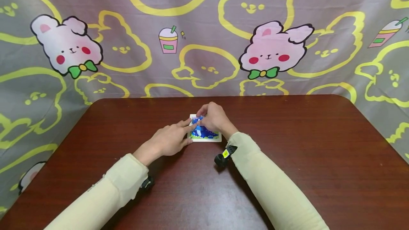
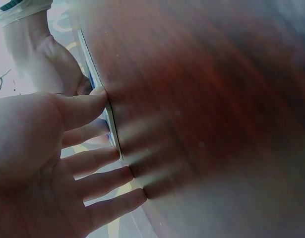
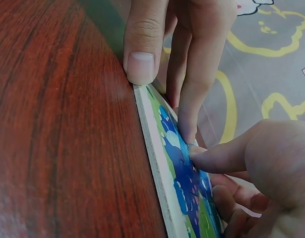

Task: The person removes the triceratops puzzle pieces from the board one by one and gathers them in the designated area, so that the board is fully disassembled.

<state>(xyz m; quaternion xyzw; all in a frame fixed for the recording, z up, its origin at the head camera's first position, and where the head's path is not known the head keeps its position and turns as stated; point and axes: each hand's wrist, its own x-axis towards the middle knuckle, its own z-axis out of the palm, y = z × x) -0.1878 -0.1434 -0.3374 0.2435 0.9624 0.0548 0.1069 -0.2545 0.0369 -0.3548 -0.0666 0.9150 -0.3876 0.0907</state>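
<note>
A small jigsaw puzzle (image 1: 204,135) with a blue dinosaur picture and a white border lies flat on the table. My left hand (image 1: 169,139) comes over its left side with fingers spread and nearly straight. Its thumb (image 3: 142,67) presses on the white border, and its index fingertip rests on the picture. My right hand (image 1: 215,118) bends over the upper part of the puzzle. Thumb and curled fingers pinch at a puzzle piece, mostly hidden, and the thumb tip (image 3: 199,157) meets the left index fingertip. In the left wrist view the puzzle (image 2: 114,131) shows edge-on.
The brown wooden table (image 1: 297,144) reaches out on all sides of the puzzle. A patterned cloth (image 1: 211,34) with cartoon animals hangs behind its far edge. A black wrist camera (image 1: 221,159) hangs under the right sleeve.
</note>
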